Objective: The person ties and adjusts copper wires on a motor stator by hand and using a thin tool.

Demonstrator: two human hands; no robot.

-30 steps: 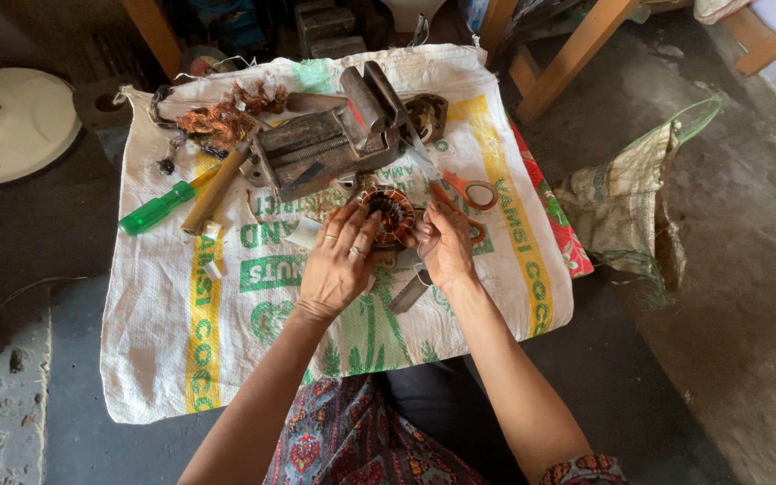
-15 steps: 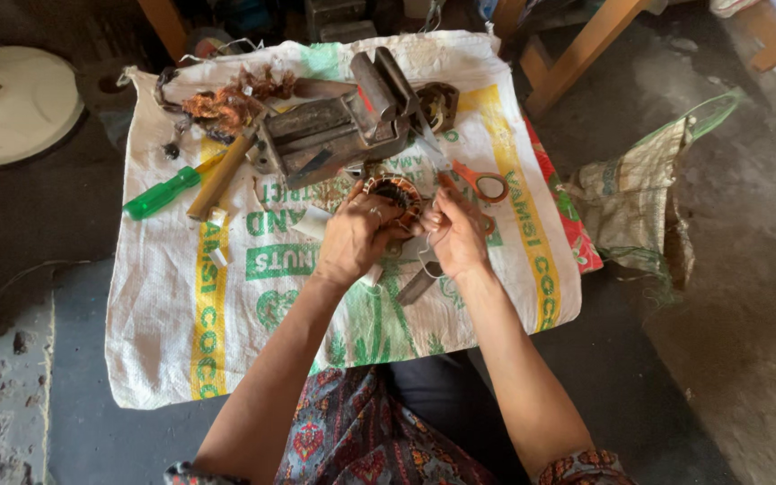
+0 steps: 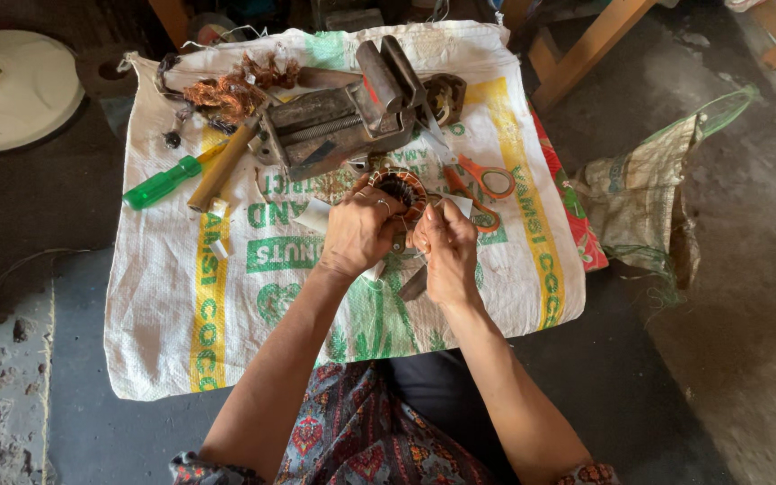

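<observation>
Above the middle of a white woven sack (image 3: 226,341) spread on the floor, a round motor stator (image 3: 402,190) with copper windings is held between both hands. The left hand (image 3: 358,232) is curled around the stator's left side, its fingers closed on the rim, with rings seen on two fingers. The right hand (image 3: 446,247) is pressed against the stator's right side, its fingertips pinched together at the windings; whether something thin is pinched there cannot be told. Just behind the stator, a heavy grey metal vise (image 3: 343,117) is lying on the sack. To the right of the hands, orange-handled scissors (image 3: 485,184) are lying, partly hidden by the right hand. On the left part of the sack, a green-handled screwdriver (image 3: 163,183) is seen beside a wooden handle (image 3: 222,166), and a tangle of copper wire (image 3: 231,90) is heaped near the far edge. A white round disc (image 3: 11,90) is resting on the floor well to the left. A crumpled mesh bag (image 3: 644,193) is lying to the right of the sack.
</observation>
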